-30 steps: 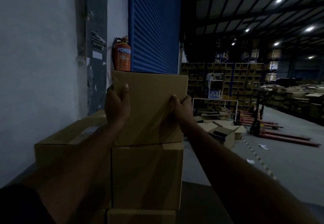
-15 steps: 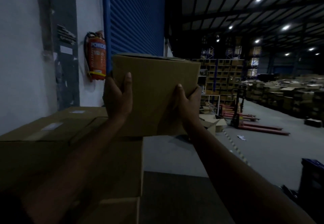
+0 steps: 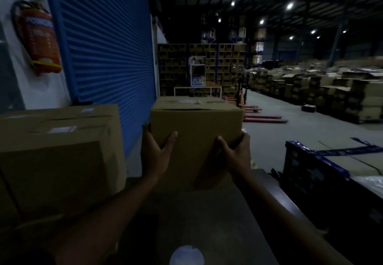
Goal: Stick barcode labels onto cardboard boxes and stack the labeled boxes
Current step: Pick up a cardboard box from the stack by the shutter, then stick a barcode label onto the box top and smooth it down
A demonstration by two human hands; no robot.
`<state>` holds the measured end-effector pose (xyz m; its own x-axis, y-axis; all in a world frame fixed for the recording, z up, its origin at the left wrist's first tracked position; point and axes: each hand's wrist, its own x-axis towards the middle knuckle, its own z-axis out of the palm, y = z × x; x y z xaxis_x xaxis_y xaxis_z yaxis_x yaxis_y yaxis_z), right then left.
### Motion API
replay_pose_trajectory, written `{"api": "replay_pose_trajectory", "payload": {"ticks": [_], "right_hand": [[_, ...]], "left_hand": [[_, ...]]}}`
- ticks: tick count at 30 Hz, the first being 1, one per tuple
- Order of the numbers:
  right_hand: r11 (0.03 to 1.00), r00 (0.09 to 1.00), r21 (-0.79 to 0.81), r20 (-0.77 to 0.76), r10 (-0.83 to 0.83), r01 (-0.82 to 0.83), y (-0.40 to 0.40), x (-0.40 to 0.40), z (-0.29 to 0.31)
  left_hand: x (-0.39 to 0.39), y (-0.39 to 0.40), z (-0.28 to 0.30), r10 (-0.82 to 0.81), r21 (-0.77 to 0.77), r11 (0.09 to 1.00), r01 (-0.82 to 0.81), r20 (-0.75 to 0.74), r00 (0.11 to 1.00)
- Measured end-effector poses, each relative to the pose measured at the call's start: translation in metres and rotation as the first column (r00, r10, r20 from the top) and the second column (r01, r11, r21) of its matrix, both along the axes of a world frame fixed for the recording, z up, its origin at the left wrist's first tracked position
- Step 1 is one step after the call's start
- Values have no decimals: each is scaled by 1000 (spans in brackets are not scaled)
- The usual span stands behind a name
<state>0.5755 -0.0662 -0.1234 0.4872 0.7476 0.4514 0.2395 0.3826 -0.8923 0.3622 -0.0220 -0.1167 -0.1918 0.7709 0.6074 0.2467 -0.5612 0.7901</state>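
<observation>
I hold a plain brown cardboard box [image 3: 196,125] in front of me with both hands. My left hand [image 3: 156,155] grips its lower left corner, thumb on the near face. My right hand [image 3: 236,156] grips its lower right corner the same way. The box hangs just above a dark table surface [image 3: 199,213]. A pale label or tape strip shows on its top. To the left stands a stack of cardboard boxes [image 3: 62,161] with white labels on their tops.
A blue roller shutter [image 3: 107,42] and a red fire extinguisher [image 3: 39,36] are on the left wall. A round white object [image 3: 186,255] lies at the table's near edge. A dark blue-edged crate [image 3: 323,167] stands right. Pallet jacks [image 3: 261,115] and many boxes fill the floor beyond.
I lifted the box off the top of the stack and carried it right and down; it now hangs low over the dark table, with the stack left of it.
</observation>
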Motion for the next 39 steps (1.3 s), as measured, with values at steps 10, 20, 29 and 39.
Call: {"api": "replay_pose_trajectory", "payload": {"ticks": [10, 20, 29, 39], "right_hand": [[900, 993, -421, 59, -98, 114, -50, 55, -161], [774, 958, -572, 232, -166, 273, -36, 105, -250], [724, 874, -492, 306, -377, 484, -18, 121, -251], [726, 645, -340, 742, -183, 597, 7, 77, -208]], "left_hand": [[36, -24, -168, -183, -492, 859, 141, -37, 983], [61, -32, -258, -221, -694, 717, 65, -137, 966], [61, -5, -258, -277, -533, 825, 186, -93, 956], [94, 155, -196, -373, -413, 908, 75, -711, 597]]}}
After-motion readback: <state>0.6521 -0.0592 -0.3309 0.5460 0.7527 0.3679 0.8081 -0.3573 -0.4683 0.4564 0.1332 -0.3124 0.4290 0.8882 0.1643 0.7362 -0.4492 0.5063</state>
